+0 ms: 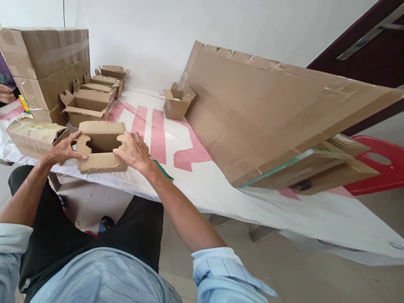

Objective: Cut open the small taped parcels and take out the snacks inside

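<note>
A small brown cardboard box sits half-folded at the near edge of the white-covered table. My left hand grips its left side, thumb on the front wall. My right hand presses on its right side with fingers curled over the flap. Both forearms reach out from rolled light-blue sleeves.
Several folded small boxes stand in a row behind it, another box farther back. A large taped carton stands left, a tape-wrapped bundle beside my left hand. A big flat cardboard stack leans right. Another person's hand shows at far left. A red stool is right.
</note>
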The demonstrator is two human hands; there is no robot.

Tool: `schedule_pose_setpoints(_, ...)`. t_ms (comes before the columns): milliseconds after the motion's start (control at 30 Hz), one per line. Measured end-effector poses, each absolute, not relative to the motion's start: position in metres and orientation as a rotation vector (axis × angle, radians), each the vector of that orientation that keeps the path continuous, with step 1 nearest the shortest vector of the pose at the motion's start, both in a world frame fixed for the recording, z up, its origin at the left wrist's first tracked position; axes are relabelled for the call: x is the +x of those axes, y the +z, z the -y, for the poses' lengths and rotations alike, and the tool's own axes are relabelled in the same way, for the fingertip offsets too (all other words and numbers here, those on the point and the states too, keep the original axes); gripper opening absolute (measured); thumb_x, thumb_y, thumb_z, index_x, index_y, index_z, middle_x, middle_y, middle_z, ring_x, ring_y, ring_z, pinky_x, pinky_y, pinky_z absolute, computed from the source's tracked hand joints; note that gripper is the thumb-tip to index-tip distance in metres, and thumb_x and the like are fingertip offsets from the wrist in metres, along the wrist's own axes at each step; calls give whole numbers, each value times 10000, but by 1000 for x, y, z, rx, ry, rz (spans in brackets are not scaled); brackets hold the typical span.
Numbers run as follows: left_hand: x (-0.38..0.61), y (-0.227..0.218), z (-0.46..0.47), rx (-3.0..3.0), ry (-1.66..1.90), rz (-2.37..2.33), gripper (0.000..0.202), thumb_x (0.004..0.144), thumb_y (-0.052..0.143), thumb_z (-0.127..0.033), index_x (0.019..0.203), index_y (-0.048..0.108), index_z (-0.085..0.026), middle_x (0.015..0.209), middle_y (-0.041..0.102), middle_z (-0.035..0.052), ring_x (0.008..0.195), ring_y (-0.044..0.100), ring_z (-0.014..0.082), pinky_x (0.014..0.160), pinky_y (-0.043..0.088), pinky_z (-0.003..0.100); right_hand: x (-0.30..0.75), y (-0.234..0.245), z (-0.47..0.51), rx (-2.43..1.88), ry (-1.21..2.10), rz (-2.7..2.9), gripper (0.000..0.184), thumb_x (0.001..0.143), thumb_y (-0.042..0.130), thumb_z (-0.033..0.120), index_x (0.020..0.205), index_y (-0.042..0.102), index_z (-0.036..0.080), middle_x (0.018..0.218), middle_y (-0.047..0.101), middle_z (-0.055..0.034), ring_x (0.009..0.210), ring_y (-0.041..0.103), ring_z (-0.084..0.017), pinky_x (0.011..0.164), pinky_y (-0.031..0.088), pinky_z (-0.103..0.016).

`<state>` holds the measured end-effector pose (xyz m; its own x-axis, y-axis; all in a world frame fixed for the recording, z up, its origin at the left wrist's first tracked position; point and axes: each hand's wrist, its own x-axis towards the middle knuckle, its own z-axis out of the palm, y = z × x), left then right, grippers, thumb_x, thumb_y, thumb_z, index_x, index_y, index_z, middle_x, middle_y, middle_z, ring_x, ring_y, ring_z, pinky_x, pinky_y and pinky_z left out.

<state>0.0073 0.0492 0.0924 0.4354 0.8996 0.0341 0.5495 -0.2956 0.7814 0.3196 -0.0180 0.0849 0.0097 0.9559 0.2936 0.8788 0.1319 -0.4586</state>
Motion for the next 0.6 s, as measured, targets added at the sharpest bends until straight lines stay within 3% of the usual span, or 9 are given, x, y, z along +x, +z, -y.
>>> schedule_pose_setpoints(133,7,90,-48,1980,646,-1191,1411,642,1002,-693,1837,414,-227,1849,483,194,1633,553,474,1385,433,619,314,102,2,-1921,323,1921,622,914,829,402,1480,665,202,1552,641,-198,1386,645,-406,1104,600,-549)
schedule_pose_setpoints(267,10,93,-44,1997,651,-1242,1376,654,975,-708,1820,442,-208,1852,476,195,1655,516,485,1407,393,619,313,110,-6,-2016,391,1972,629,896,807,311,1493,649,193,1546,647,-201,1346,691,-386,1106,594,-517)
schedule_pose_setpoints(367,15,99,-38,2005,679,-1289,1212,715,930,-711,1757,540,-232,1767,588,172,1612,561,466,1365,458,594,312,111,-9,-2036,405,1990,644,878,788,265,1500,645,182,1532,669,-204,1287,727,-364,1069,599,-474)
schedule_pose_setpoints(467,22,105,-35,2073,663,-1312,993,775,882,-691,1641,658,-260,1618,709,125,1517,634,443,1291,537,559,315,112,-10,-2010,384,1963,521,940,719,284,1451,685,189,1453,741,-188,1229,749,-348,1008,592,-431)
schedule_pose_setpoints(600,30,108,-39,2188,581,-1452,831,787,844,-648,1501,716,-243,1517,730,126,1461,652,433,1256,555,551,331,112,-11,-1995,318,1832,440,1065,585,316,1471,688,179,1387,805,-176,1233,753,-357,969,572,-421)
